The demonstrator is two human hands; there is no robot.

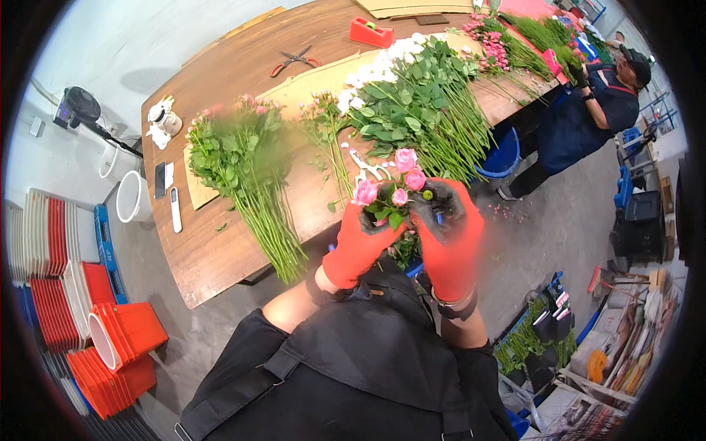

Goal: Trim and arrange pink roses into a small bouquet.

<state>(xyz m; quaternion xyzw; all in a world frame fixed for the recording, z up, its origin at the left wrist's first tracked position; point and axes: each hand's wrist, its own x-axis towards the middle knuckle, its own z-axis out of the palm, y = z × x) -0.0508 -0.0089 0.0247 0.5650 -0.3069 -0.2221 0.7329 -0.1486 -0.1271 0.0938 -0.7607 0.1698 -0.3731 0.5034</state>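
Both my hands wear red gloves with dark palms and fingers. My left hand (360, 246) is closed around the stem of a spray of pink roses (405, 160), held upright in front of my chest. Close against its right side, my right hand (450, 242) has its fingers bent together by a small round green bud (427, 195); whether it grips the bud or the spray is hidden. Just beyond the roses, white-handled shears (370, 167) lie on the table (191, 253). Leaves hang below my fingers, and a blue bucket partly shows under them.
Rose bunches with pink buds (239, 158) and white blooms (412, 110) cover the table. Scissors (294, 61) and a red tape dispenser (372, 34) lie farther back. A co-worker (588, 110) stands at right, near a blue bucket (501, 156). Orange buckets (136, 334) stack at left.
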